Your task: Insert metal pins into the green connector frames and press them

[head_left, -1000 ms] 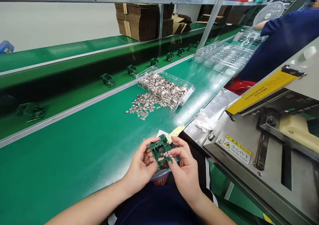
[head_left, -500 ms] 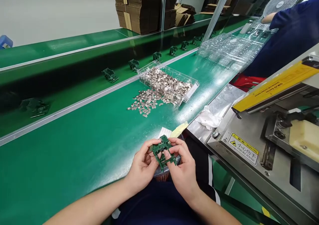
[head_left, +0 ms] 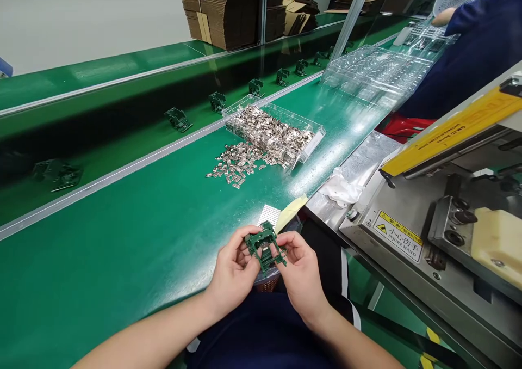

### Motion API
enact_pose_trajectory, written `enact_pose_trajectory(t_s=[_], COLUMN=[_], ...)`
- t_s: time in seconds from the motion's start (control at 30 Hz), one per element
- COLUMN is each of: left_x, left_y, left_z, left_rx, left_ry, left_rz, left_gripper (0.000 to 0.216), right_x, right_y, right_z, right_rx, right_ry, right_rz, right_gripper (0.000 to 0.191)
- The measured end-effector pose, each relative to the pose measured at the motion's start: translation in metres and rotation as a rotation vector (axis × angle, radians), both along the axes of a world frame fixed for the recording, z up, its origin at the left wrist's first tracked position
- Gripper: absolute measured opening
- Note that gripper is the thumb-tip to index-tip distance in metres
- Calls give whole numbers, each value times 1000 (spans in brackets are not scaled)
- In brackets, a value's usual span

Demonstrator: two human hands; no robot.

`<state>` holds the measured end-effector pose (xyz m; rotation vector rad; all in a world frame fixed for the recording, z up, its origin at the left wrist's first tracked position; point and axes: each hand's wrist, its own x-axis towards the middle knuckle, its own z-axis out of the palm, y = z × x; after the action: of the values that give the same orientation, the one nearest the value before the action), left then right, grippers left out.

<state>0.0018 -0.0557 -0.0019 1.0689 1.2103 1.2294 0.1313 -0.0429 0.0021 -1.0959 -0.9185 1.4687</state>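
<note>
Between my two hands, close to my lap, is a dark green plastic frame [head_left: 266, 243] with an opening in its middle. My left hand [head_left: 236, 261] grips its left side, thumb below and fingers behind. At the right side my right hand [head_left: 299, 265] pinches it, with the thumb reaching in at the opening. A small metallic spot shows in the opening, too small to name. Just beyond the frame lie a white gridded sheet [head_left: 269, 215] and a piece of yellowish paper [head_left: 291, 212]. Farther out, small metal pieces [head_left: 234, 165] are heaped beside a clear plastic box [head_left: 312, 146] full of them.
Several similar green frames [head_left: 178, 120] stand in a row along the belt [head_left: 134, 135]. Clear trays [head_left: 375, 75] lie farther right, near a co-worker's sleeve [head_left: 481, 26]. A machine with a warning label [head_left: 398, 236] stands close on my right. Cardboard stacks [head_left: 224, 12] are behind.
The green frame has tilted in my hands, and its opening now shows more clearly. My right fingers have shifted along its right side. The camera view has shifted slightly.
</note>
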Motion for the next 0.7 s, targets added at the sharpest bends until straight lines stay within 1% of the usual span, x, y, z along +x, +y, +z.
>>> enact_pose_trajectory(t_s=[0.23, 0.47, 0.57, 0.63, 0.7], left_x=[1, 5, 4, 3, 4], left_y=[-2, -4, -1, 8, 24], left_z=[0, -1, 1, 2, 2], left_rx=[-53, -79, -52, -10, 38], left_ry=[-3, 1, 13, 23, 42], left_rz=[-22, -39, -59, -5, 68], left_gripper=[30, 36, 34, 36, 37], right_x=[-1, -2, 5, 12, 20], right_y=[-3, -11, -13, -12, -9], right_z=[-2, -9, -19, -30, -44], right_rx=[14, -22, 6, 40, 17], right_ry=[-2, 39, 37, 4, -48], right_rz=[-52, -80, -128, -185, -203], right_gripper=[23, 26, 22, 19, 21])
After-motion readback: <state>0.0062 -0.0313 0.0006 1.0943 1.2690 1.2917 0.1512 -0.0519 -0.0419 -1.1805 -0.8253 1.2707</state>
